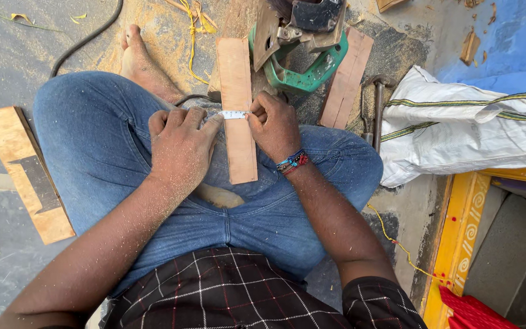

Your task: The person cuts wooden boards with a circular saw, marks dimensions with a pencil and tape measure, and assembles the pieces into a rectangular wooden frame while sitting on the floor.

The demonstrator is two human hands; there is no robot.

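Sawdust is covering the grey concrete floor (7, 67) where a person is sitting cross-legged in blue jeans. Across the lap a narrow wooden strip (238, 122) is lying lengthwise, and a white measuring tape (234, 114) is stretching across its width. The left hand (181, 149) is pinching the tape's end against the strip's left edge; the right hand (274, 125) is pinching the other end at the right edge. Beyond the strip a green power tool (302, 55) is resting beside another board (348, 79). A white woven sack (458, 128) with green stripes is lying to the right.
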